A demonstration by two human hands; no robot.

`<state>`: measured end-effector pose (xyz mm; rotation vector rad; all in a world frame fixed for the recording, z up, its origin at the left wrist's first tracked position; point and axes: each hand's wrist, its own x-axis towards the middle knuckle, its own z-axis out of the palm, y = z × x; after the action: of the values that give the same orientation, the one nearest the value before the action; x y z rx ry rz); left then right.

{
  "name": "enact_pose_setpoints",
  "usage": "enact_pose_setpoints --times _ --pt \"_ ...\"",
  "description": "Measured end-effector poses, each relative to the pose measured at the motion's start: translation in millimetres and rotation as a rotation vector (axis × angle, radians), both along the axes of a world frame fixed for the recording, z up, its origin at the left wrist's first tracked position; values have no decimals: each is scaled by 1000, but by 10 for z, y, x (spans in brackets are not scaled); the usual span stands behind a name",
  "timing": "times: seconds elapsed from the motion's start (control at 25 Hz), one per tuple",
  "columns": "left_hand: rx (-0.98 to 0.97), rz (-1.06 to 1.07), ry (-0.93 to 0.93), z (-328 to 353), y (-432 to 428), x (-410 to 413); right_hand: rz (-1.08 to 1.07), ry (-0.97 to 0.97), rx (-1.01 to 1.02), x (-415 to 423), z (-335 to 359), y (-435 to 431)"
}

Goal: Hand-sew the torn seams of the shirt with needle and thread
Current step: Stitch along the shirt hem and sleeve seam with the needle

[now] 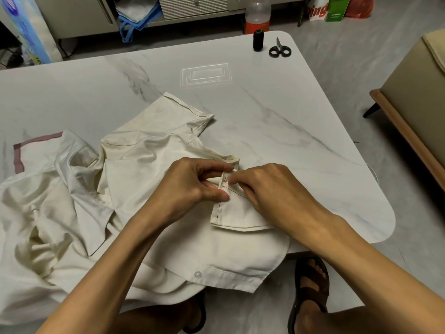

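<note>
The cream shirt [149,213] lies crumpled over the lower left and centre of the counter [265,104]. At centre frame the left hand [192,186] pinches a folded seam of it, and the right hand [272,191] pinches the same fold from the other side, where dark thread [234,192] crosses the cloth. The needle is too small to make out. If the left pinch slackens, the fold may slide and the stitches wander. Slack thread could also knot, or pucker the fabric.
</note>
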<state>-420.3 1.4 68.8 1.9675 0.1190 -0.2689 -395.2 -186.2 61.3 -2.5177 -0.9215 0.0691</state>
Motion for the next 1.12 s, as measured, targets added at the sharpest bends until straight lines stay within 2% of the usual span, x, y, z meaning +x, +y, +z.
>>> enact_pose_setpoints --times 0.2,0.56,0.64,0.76,0.88,1.0,1.12 --pt "19 -13 -13 17 -55 -8 15 -5 -79 15 -48 12" --pt "-25 -21 -8 4 -100 -21 31 -31 -98 -13 -75 68" --pt "-43 -25 -3 -2 -93 -7 8 -12 -46 -12 -78 52" --pt "-58 -26 -2 7 -60 5 -80 97 162 -17 -67 14" --pt "-52 -26 -4 15 -60 4 -101 178 281 -6 -66 -18" --pt "-41 -31 -5 20 -87 -4 -75 144 305 -24 -23 -15" --pt "-31 -23 -20 37 -115 -16 -23 22 246 -58 4 30"
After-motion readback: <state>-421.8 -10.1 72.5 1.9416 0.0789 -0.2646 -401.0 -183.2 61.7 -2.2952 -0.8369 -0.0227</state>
